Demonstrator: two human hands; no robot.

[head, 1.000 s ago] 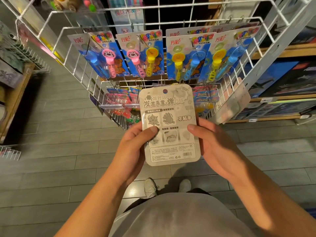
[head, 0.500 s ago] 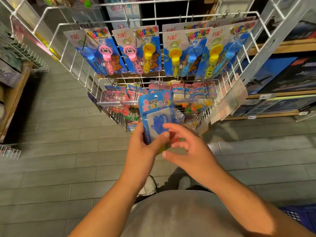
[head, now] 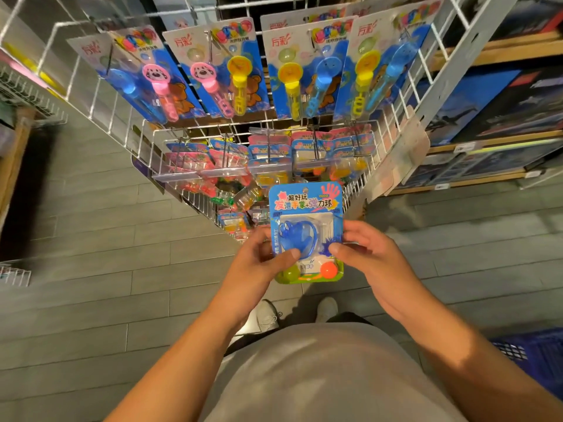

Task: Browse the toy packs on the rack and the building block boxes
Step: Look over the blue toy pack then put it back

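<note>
I hold a blue toy pack (head: 306, 205) upright in front of me, its printed front facing me. It shows a blue sticky hand in a clear blister and two small balls, green and orange, at the bottom. My left hand (head: 259, 266) grips its left edge with the thumb on the blister. My right hand (head: 370, 257) grips its right edge. Behind it stands the white wire rack (head: 100, 95) with bubble-wand packs (head: 231, 71) hanging on top and a lower row of small toy packs (head: 268, 153). Building block boxes (head: 499, 105) lie on wooden shelves at the right.
Grey plank floor (head: 91, 269) spreads to the left and below. A second wire rack (head: 27, 92) and a wooden shelf stand at the left edge. A blue plastic basket (head: 533, 354) sits at the lower right beside my legs. My shoes (head: 268, 315) show below the pack.
The pack was turned from its grey back to its coloured front. My right hand, loose half a second ago, now grips the right edge. The view has moved closer to the rack.
</note>
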